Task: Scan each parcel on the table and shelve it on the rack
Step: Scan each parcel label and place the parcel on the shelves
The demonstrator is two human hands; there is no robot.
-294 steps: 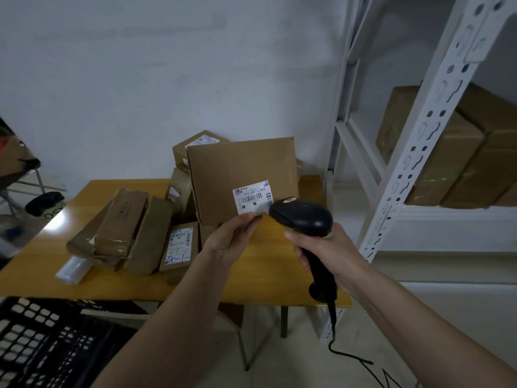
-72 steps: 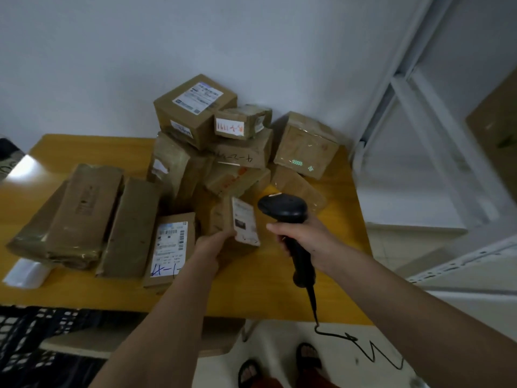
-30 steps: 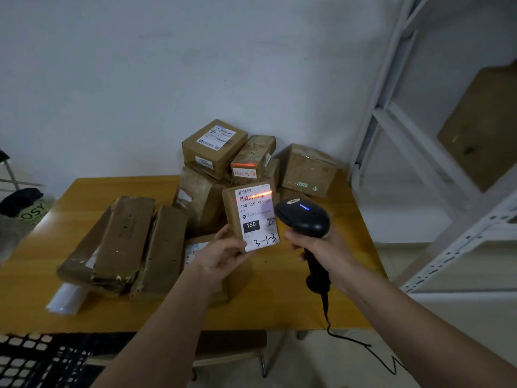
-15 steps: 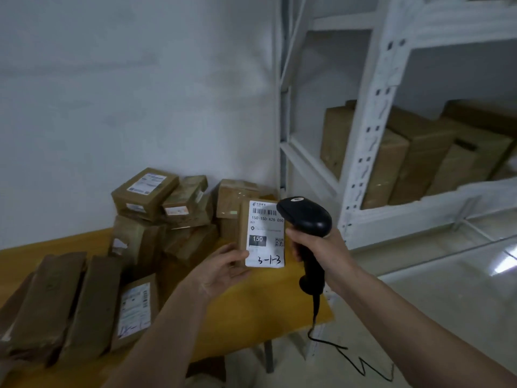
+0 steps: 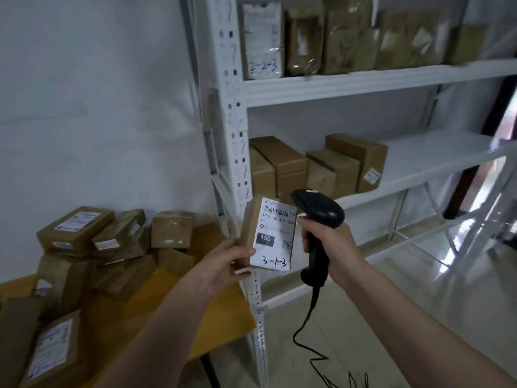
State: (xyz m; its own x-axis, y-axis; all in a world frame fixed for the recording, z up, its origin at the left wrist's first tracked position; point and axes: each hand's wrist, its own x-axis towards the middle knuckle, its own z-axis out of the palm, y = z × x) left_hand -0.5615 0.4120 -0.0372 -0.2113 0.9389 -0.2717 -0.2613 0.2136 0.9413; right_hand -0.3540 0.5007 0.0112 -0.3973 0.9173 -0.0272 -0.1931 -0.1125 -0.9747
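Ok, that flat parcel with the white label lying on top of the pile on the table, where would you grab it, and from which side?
Judging by its pose, take the flat parcel across its two long side edges, coming down from above. It lies on top of the pile, label up, so its top and long edges are exposed while other parcels crowd beneath it. The left hand holds the labelled parcel and the right hand the scanner.

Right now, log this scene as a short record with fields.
left hand: holds small parcel, label marked 3-1-3 facing camera
right hand: grips black scanner, corded
table: unshelved parcels piled
rack: boxes on two shelves; one on the upper shelf marked 2-2-3
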